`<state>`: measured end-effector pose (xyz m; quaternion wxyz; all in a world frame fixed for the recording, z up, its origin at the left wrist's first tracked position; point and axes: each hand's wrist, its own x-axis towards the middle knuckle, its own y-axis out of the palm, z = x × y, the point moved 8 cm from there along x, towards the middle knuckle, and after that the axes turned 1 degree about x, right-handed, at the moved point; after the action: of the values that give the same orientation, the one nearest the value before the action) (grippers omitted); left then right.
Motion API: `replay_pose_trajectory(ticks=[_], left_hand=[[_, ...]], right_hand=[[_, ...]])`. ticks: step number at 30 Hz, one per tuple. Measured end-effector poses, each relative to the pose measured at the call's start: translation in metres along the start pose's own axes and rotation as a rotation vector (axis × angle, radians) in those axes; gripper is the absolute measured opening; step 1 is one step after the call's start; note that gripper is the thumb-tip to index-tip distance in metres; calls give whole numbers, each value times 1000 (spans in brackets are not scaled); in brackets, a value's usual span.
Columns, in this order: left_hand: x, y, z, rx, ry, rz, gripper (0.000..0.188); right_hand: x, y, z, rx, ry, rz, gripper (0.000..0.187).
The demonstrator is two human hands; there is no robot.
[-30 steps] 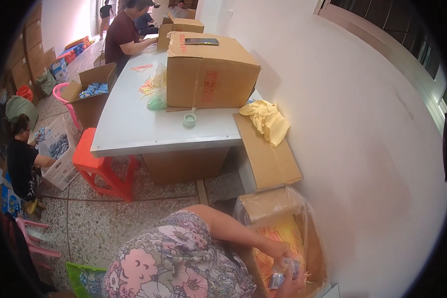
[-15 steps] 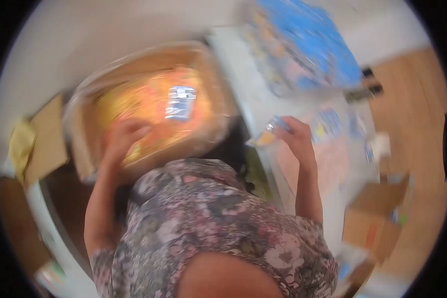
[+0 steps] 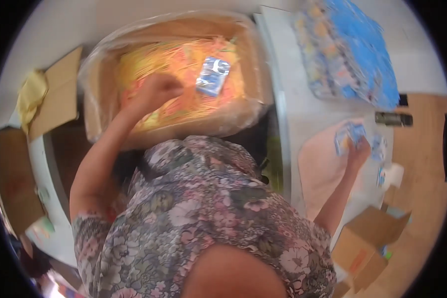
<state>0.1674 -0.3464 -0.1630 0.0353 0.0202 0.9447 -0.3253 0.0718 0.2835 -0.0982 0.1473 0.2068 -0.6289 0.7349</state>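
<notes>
My left hand (image 3: 159, 92) is over a large cardboard carton (image 3: 193, 130) lined with clear plastic, just above a mass of thin yellow and orange strips (image 3: 184, 110). Its fingers are curled in; anything between them is hidden. A shiny blue-and-clear packet (image 3: 213, 77) lies on the strips, to the right of that hand. Far to the right, my right hand (image 3: 360, 150) has its fingers pinched at a small blue packet (image 3: 343, 139), low over a pale pink sheet (image 3: 320, 160) on the table.
A big clear bag of blue packets (image 3: 360, 52) sits at the far right of the white table (image 3: 292, 94). Near the table's right edge are a dark green cylinder (image 3: 394, 119) and a white object (image 3: 393, 175). An open cardboard box (image 3: 365, 243) stands at lower right. A yellow cloth (image 3: 34, 97) hangs at left.
My right hand has moved right with a packet, from the table's near edge onto the pink sheet. The left hand stays over the carton, its fingers more curled. The whole view has shifted.
</notes>
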Motion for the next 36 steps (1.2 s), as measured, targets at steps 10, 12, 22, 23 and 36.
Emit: replay_pose_trajectory(ticks=[10, 12, 22, 23, 36], left_hand=[[73, 37, 33, 235, -227, -216, 53], [75, 39, 38, 201, -214, -252, 54], [69, 29, 35, 74, -196, -362, 20], [69, 25, 29, 115, -177, -389, 19], [61, 15, -29, -659, 140, 9, 19]], right_hand=[[-4, -45, 141, -7, -201, -170, 32], [-4, -51, 154, 7, -219, -195, 30], [-4, -68, 221, 148, -370, -293, 24], [-6, -69, 228, 146, -370, -297, 24], [29, 63, 448, 885, -376, 543, 23]])
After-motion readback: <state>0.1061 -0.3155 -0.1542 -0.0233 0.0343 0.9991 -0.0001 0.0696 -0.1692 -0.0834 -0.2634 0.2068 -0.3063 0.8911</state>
